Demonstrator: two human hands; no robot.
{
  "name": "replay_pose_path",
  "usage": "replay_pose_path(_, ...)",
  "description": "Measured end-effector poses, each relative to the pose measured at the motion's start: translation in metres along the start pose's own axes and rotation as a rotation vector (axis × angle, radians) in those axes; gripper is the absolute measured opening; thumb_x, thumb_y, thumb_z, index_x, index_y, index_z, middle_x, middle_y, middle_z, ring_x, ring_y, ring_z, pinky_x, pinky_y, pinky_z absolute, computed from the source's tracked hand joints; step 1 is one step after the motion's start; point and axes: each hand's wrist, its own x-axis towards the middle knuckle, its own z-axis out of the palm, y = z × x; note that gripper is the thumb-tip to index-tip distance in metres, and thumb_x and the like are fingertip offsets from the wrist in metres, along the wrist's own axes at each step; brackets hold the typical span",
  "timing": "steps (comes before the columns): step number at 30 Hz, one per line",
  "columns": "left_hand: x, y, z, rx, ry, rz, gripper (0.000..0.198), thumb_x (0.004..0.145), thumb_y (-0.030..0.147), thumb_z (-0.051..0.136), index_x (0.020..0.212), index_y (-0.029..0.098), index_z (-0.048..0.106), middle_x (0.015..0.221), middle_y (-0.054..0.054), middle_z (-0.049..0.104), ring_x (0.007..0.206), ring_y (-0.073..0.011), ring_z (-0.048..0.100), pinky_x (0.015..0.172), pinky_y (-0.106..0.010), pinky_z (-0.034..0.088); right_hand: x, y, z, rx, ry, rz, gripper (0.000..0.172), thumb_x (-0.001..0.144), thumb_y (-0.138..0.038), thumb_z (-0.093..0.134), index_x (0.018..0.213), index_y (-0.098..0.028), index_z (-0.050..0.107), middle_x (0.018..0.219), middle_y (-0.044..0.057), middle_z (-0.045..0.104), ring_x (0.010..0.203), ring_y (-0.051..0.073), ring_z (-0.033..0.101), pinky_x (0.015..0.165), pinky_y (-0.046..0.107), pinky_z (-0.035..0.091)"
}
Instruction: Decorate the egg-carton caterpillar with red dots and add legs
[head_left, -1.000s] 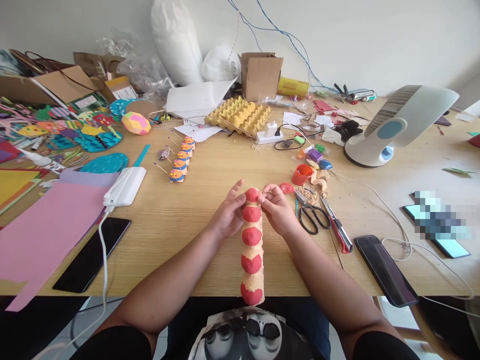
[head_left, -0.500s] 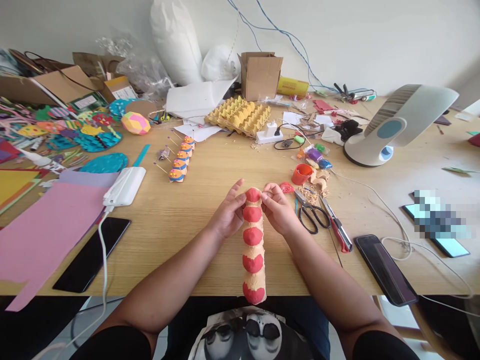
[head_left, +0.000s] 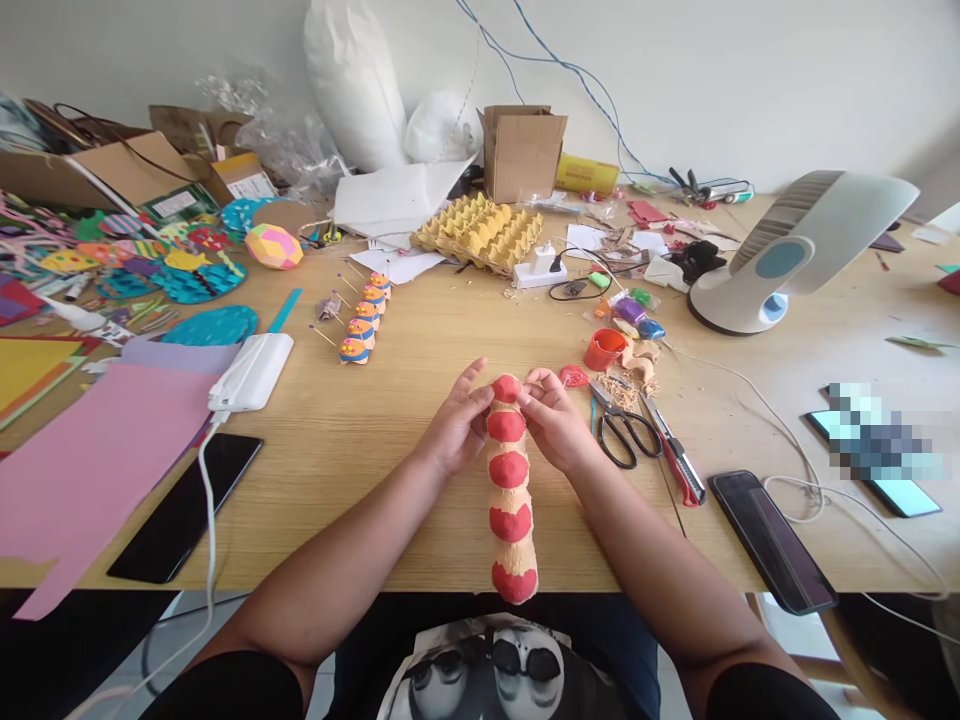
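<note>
A long strip of egg-carton cups with red tops (head_left: 510, 490) lies lengthwise on the wooden table (head_left: 360, 470), its near end past the table's front edge. My left hand (head_left: 454, 425) grips its far end from the left, fingers curled, index finger raised. My right hand (head_left: 551, 415) pinches the same far end from the right. A smaller painted carton caterpillar (head_left: 361, 322) sits further back to the left.
Black scissors (head_left: 626, 430), a red utility knife (head_left: 679, 460), a small orange cup (head_left: 602, 348) and clay bits lie right of my hands. A yellow egg tray (head_left: 480, 230), a white fan (head_left: 787, 250), phones (head_left: 769, 540), a power bank (head_left: 251, 370) and coloured paper (head_left: 97, 450) surround them.
The near end of the carton strip has swung slightly to the right. Both hands stay at its far end.
</note>
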Motion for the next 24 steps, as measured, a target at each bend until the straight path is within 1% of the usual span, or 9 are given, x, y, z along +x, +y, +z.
replay_pose_path(4,0.001,0.001,0.0,0.048,-0.013,0.041,0.077,0.079,0.027,0.083,0.145,0.028,0.044,0.093,0.0,0.076,0.071,-0.0111,0.069,0.07,-0.023,0.051,0.002,0.003,-0.001,-0.088,0.04,-0.076,0.045,0.072,-0.033,0.089,0.095,-0.026,0.051,0.079,-0.006,0.065,0.069,0.011,0.059,0.065,0.022,0.047)
replay_pose_path(7,0.001,0.003,0.001,0.112,-0.017,0.06,0.08,0.074,0.025,0.086,0.143,0.027,0.045,0.098,-0.002,0.078,0.077,-0.0135,0.071,0.071,-0.024,0.051,0.003,0.002,-0.003,-0.156,0.051,-0.125,0.044,0.073,-0.035,0.088,0.095,-0.026,0.051,0.076,-0.006,0.065,0.069,0.011,0.06,0.067,0.023,0.048)
replay_pose_path(10,0.002,0.006,0.001,0.242,-0.001,0.126,0.079,0.073,0.023,0.088,0.14,0.025,0.046,0.099,-0.005,0.079,0.084,-0.0167,0.074,0.078,-0.027,0.054,0.004,-0.002,-0.005,-0.262,0.016,-0.145,0.042,0.075,-0.038,0.087,0.096,-0.027,0.052,0.073,-0.006,0.064,0.068,0.012,0.06,0.065,0.024,0.048)
replay_pose_path(13,0.003,0.007,0.0,0.365,-0.007,0.21,0.079,0.073,0.026,0.088,0.14,0.023,0.046,0.1,-0.008,0.079,0.089,-0.0197,0.075,0.086,-0.033,0.055,0.004,-0.004,-0.007,-0.353,-0.031,-0.157,0.042,0.076,-0.04,0.085,0.098,-0.026,0.053,0.072,-0.005,0.064,0.066,0.012,0.059,0.063,0.025,0.047)
replay_pose_path(17,0.002,0.006,0.0,0.439,0.002,0.271,0.079,0.073,0.031,0.088,0.139,0.022,0.045,0.098,-0.008,0.079,0.088,-0.0203,0.075,0.087,-0.035,0.056,0.005,-0.004,-0.011,-0.391,-0.068,-0.167,0.043,0.077,-0.039,0.085,0.104,-0.027,0.054,0.074,-0.005,0.065,0.066,0.013,0.06,0.062,0.026,0.046)
replay_pose_path(19,0.001,0.005,0.0,0.443,0.012,0.28,0.079,0.073,0.031,0.088,0.139,0.022,0.046,0.097,-0.007,0.079,0.086,-0.0193,0.074,0.087,-0.034,0.055,0.005,-0.004,-0.011,-0.401,-0.071,-0.174,0.044,0.076,-0.038,0.085,0.106,-0.026,0.055,0.075,-0.004,0.065,0.068,0.013,0.061,0.063,0.027,0.047)
replay_pose_path(21,0.001,0.006,0.001,0.409,0.005,0.257,0.079,0.073,0.03,0.088,0.139,0.022,0.045,0.097,-0.006,0.079,0.087,-0.0184,0.074,0.087,-0.033,0.054,0.005,-0.004,-0.011,-0.414,-0.07,-0.173,0.045,0.076,-0.039,0.085,0.108,-0.026,0.057,0.076,-0.003,0.066,0.07,0.014,0.063,0.064,0.028,0.049)
replay_pose_path(22,0.0,0.006,0.001,0.38,-0.005,0.234,0.08,0.073,0.03,0.088,0.14,0.023,0.045,0.097,-0.005,0.079,0.087,-0.0178,0.073,0.085,-0.032,0.054,0.005,-0.004,-0.011,-0.418,-0.068,-0.17,0.045,0.076,-0.038,0.085,0.11,-0.026,0.058,0.077,-0.003,0.067,0.07,0.015,0.063,0.064,0.028,0.049)
replay_pose_path(24,0.001,0.008,0.0,0.315,-0.023,0.179,0.078,0.076,0.032,0.086,0.142,0.024,0.045,0.095,-0.003,0.079,0.08,-0.015,0.072,0.077,-0.027,0.052,0.004,-0.005,-0.011,-0.42,-0.062,-0.16,0.046,0.076,-0.038,0.085,0.112,-0.026,0.059,0.079,-0.002,0.069,0.071,0.015,0.064,0.066,0.028,0.05)
